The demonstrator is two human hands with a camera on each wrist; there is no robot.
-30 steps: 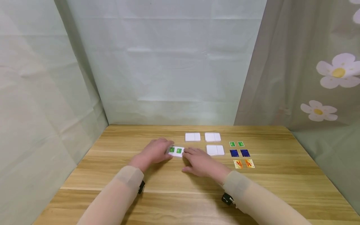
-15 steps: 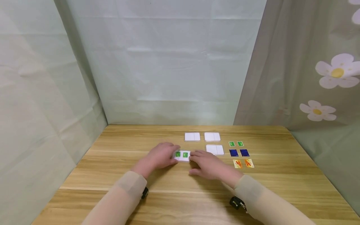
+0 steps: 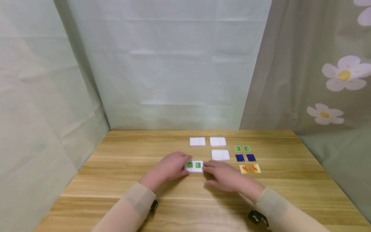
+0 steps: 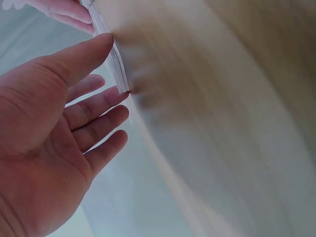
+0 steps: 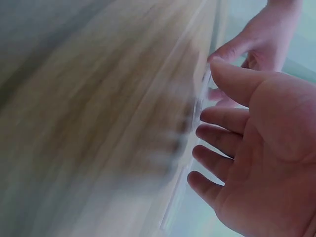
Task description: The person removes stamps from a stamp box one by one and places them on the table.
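A flat white card holder with a clear rim (image 3: 194, 168) lies on the table, with two small green square cards (image 3: 198, 165) side by side on it. My left hand (image 3: 173, 166) pinches its left end, thumb on the near edge and index finger on the far edge. In the left wrist view the clear edge (image 4: 118, 69) sits between thumb and index finger; the other fingers are loosely extended. My right hand (image 3: 224, 175) is at the holder's right end, fingertips right at the rim. The right wrist view shows its fingers (image 5: 222, 140) nearly straight and spread.
Three more white holders lie behind: one back left (image 3: 197, 141), one back right (image 3: 218, 141), one nearer (image 3: 220, 155). To the right are pairs of green cards (image 3: 238, 148), dark blue cards (image 3: 240, 158) and yellow-orange cards (image 3: 244, 169). Curtains surround the wooden table (image 3: 130, 180).
The holder with the two green cards has slid right and toward me across the table, both hands moving along with it. The other holders and cards stay where they were.
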